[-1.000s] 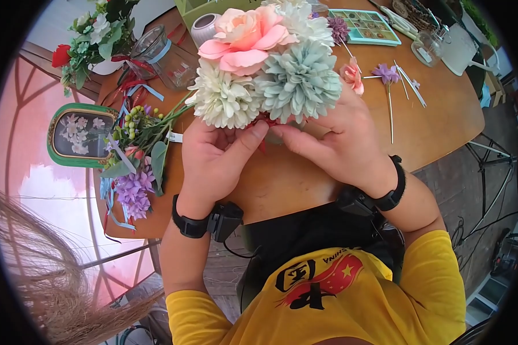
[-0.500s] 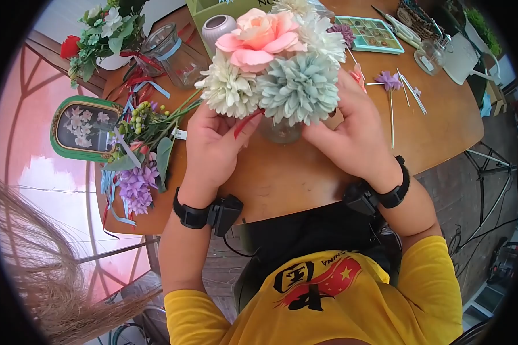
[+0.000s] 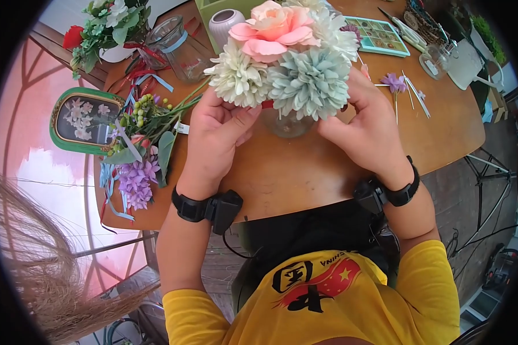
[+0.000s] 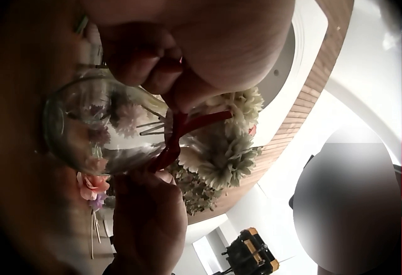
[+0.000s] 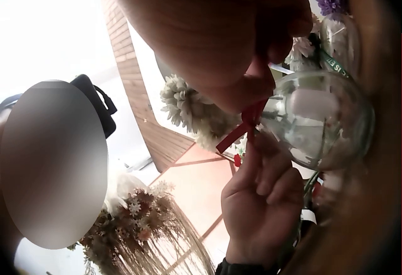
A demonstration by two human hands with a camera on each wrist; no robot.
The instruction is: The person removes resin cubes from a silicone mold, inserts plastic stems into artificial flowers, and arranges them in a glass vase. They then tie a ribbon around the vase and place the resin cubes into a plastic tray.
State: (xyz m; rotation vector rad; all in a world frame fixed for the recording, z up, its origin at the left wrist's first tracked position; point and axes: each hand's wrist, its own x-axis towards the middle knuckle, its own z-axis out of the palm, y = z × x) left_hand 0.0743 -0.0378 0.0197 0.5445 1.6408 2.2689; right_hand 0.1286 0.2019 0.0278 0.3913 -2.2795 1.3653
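A round clear glass vase [image 3: 292, 127] stands on the table between my hands. It holds large artificial flowers: a pink rose [image 3: 273, 31], a blue-grey bloom [image 3: 309, 86] and white ones [image 3: 240, 76]. Red ribbon [image 5: 231, 138] is tied in a bow around the vase's neck, below the blooms. My left hand [image 3: 213, 135] pinches the ribbon at the left of the neck, thumb against fingers. On the other side my right hand [image 3: 369, 129] curls thumb and fingers onto the ribbon at the bow. In the head view the flowers cover most of the bow.
Left of the hands lie purple flowers [image 3: 137, 181] with long stems and a green-framed picture [image 3: 58, 138]. Behind stand an empty glass jar [image 3: 184, 54] and a lilac-white ceramic vase [image 3: 224, 27]. A compartment box [image 3: 380, 37] and thin sticks [image 3: 418, 98] lie at right.
My thumbs, close together at the ribbon one second ago, have moved apart to either side of the neck. More of the glass vase shows below the flowers. The whole head view has shifted slightly.
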